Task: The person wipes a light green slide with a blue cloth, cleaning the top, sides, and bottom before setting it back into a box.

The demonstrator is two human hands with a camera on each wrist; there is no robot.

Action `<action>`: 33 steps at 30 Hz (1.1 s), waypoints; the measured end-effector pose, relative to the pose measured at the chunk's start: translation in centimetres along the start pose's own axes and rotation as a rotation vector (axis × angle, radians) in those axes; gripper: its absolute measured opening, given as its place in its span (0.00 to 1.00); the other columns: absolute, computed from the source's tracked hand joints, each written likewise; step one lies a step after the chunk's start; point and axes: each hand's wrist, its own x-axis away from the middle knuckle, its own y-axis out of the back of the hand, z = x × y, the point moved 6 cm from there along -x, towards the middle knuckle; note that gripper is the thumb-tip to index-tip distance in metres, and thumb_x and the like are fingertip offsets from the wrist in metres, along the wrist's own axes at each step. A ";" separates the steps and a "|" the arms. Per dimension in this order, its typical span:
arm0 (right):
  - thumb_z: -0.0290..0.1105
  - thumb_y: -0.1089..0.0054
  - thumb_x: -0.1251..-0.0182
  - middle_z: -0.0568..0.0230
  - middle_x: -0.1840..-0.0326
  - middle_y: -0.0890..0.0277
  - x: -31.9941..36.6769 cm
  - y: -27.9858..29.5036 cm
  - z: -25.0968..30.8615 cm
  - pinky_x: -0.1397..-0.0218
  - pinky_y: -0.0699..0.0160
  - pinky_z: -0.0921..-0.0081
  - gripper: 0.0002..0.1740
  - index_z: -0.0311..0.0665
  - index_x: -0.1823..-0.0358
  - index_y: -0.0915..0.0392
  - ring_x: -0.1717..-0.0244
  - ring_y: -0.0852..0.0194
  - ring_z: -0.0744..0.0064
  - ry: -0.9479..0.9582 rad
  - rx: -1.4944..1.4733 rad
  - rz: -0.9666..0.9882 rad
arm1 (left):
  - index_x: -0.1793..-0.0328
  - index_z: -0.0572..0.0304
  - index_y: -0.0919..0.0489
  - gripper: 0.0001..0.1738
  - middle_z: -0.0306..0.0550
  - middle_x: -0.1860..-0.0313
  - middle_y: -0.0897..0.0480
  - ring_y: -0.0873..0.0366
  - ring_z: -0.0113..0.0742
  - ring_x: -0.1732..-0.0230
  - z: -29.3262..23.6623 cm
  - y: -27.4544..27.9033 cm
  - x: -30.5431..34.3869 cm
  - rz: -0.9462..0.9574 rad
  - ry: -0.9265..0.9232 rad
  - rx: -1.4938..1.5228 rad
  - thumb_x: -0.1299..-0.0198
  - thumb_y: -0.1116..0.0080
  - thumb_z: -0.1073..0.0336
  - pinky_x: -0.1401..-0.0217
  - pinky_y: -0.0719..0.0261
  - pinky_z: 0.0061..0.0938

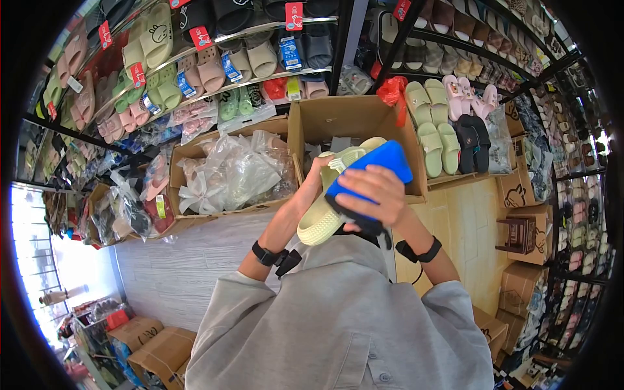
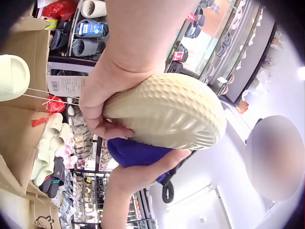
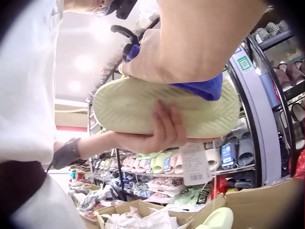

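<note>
A pale yellow-green slipper (image 1: 320, 222) is tilted in front of the chest, and my left hand (image 1: 313, 181) grips it by its edge. In the right wrist view the left fingers (image 3: 169, 124) lie across its ribbed sole. My right hand (image 1: 376, 195) holds a blue fuzzy cleaning pad (image 1: 395, 162) with a black looped handle (image 2: 167, 191), its fingers wrapped over the pad. The pad lies against the slipper. A white paper tag (image 3: 195, 164) hangs beside it. Thin string runs from there to a second pale slipper (image 2: 13, 78) hanging over the box.
An open cardboard box (image 1: 331, 116) stands just ahead, beside a carton of plastic-wrapped slippers (image 1: 244, 166). Pairs of green slippers (image 1: 439, 146) sit to its right. Shelves full of footwear (image 1: 214, 62) line the back; more cartons (image 1: 162, 351) stand at lower left.
</note>
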 end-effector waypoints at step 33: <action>0.56 0.30 0.24 0.66 0.32 0.11 1.1 -0.5 3.0 0.26 0.21 0.61 0.24 0.53 0.35 0.10 0.30 0.14 0.64 -0.011 -0.059 0.064 | 0.19 0.54 0.24 0.38 0.50 0.28 0.16 0.16 0.44 0.32 1.5 2.8 -3.7 0.121 -0.025 -0.078 0.20 0.50 0.34 0.23 0.20 0.41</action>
